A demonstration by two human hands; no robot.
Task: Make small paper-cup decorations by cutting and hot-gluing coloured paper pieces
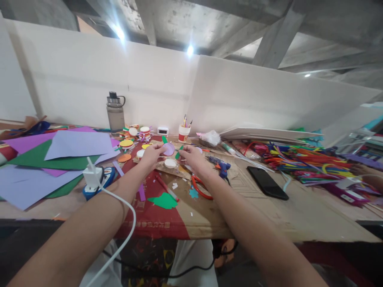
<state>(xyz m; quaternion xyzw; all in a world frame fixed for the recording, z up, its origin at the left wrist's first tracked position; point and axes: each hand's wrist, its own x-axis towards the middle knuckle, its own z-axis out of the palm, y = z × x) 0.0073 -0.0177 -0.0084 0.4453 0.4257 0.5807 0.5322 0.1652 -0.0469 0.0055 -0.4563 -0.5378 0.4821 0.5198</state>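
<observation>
My left hand (152, 155) pinches a round light-purple disc (169, 149) by its left edge. A green paper piece (164, 139) sticks up at the disc's top rim. Close by on the right, my right hand (190, 156) holds a small green paper strip (179, 152) between thumb and fingers, apart from the disc. Below the hands lie a white round piece (170, 163), a red pen (167, 188), a green paper cutout (163, 200) and a blue paper flower (193, 193). Orange loop handles (202, 188), perhaps of scissors, show beside my right forearm.
A blue glue gun (222, 166) and a black phone (266, 182) lie to the right, before many coloured pipe cleaners (299, 160). Coloured paper sheets (78, 144) and a corded power strip (100, 183) are left. A bottle (115, 114) and pen cup (184, 133) stand behind.
</observation>
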